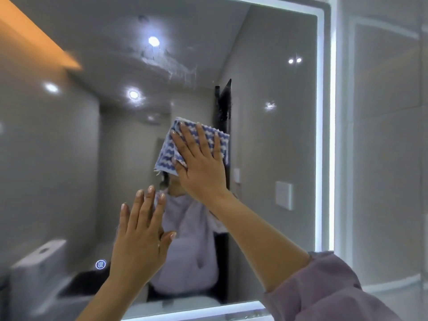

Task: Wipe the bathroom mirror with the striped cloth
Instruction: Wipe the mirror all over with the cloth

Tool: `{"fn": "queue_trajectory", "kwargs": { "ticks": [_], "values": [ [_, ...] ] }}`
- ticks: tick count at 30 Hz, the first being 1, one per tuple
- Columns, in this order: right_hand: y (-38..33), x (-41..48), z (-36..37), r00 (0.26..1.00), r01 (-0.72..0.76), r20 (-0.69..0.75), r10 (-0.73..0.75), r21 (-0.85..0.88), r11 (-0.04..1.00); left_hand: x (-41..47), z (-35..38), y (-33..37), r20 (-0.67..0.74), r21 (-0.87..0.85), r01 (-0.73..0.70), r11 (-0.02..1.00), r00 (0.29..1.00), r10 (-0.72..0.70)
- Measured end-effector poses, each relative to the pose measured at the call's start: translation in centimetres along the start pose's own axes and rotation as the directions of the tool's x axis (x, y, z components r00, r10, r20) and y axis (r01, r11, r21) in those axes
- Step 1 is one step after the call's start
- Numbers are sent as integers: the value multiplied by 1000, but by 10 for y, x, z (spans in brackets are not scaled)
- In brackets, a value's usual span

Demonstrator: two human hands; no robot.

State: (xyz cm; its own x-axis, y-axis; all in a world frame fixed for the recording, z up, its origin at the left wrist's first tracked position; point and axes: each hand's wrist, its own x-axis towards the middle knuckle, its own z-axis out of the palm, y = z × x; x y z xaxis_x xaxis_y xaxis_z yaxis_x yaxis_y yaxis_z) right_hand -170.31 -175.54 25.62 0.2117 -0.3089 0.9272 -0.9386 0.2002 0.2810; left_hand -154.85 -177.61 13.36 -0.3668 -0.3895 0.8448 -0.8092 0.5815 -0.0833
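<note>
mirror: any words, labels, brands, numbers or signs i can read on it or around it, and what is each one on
No words, brands or numbers can be read anywhere in this view.
One sign, without letters: a round lit icon with three wavy lines, on the glass of the mirror, lower left.
On the striped cloth: only the wavy pattern, no label visible.
On the reflected wall plate: nothing legible; it is blurred.

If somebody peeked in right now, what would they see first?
The right hand presses the striped cloth flat against the mirror, mid-frame. Lower left, the left hand is raised with straight fingers, and a glowing strip runs down the mirror's right edge.
</note>
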Motion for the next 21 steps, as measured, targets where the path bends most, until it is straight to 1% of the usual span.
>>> {"fn": "queue_trajectory", "kwargs": {
  "ticks": [2, 4, 6, 8, 10, 11, 12, 13, 15, 16, 17, 18, 19, 20, 21],
  "values": [
    [6, 11, -1, 1000, 28, 12, -28, -31, 999, 0, 0, 0, 0, 5, -7, 1000, 1000, 7],
    [14, 12, -2, 998, 56, 7, -56, -23, 998, 0, 2, -2, -9, 7, -11, 1000, 1000, 11],
    [29, 14, -4, 1000, 28, -13, -28, -15, 999, 0, 3, -3, -24, 2, -10, 1000, 1000, 10],
    [56, 19, -7, 993, -101, -53, 101, 10, 995, -1, 3, -3, -30, -2, -13, 1000, 999, 12],
    [92, 18, -15, 956, -279, -78, 282, 53, 959, 0, 2, -2, -35, -3, -15, 1000, 999, 15],
    [111, 14, -19, 919, -378, -88, 385, 86, 922, -1, 2, -2, -37, -3, -17, 1000, 999, 17],
    [129, 7, -22, 865, -479, -100, 491, 124, 869, 0, 2, -1, -35, -5, -18, 1000, 999, 18],
    [144, -1, -24, 796, -577, -108, 595, 161, 801, 0, 1, -1, -31, -9, -17, 1000, 999, 17],
    [162, -14, -27, 625, -744, -109, 773, 216, 632, 0, 1, -2, -30, -19, -11, 1000, 999, 10],
    [164, -17, -26, 545, -801, -101, 833, 232, 552, 0, 2, -2, -29, -23, -10, 1000, 1000, 10],
    [163, -16, -26, 484, -837, -87, 871, 243, 490, 0, 2, -2, -25, -25, -13, 1000, 1000, 12],
    [158, -12, -26, 445, -858, -72, 893, 251, 448, 0, 3, -2, -22, -27, -16, 1000, 1000, 15],
    [150, -7, -26, 429, -867, -58, 902, 255, 429, 1, 3, -2, -22, -28, -17, 999, 1000, 17],
    [139, -3, -26, 441, -864, -50, 896, 247, 439, 1, 4, -2, -21, -28, -18, 999, 1000, 18],
    [125, -1, -24, 487, -845, -52, 872, 226, 485, 1, 5, -2, -20, -26, -20, 999, 1000, 20]
  ]
}}
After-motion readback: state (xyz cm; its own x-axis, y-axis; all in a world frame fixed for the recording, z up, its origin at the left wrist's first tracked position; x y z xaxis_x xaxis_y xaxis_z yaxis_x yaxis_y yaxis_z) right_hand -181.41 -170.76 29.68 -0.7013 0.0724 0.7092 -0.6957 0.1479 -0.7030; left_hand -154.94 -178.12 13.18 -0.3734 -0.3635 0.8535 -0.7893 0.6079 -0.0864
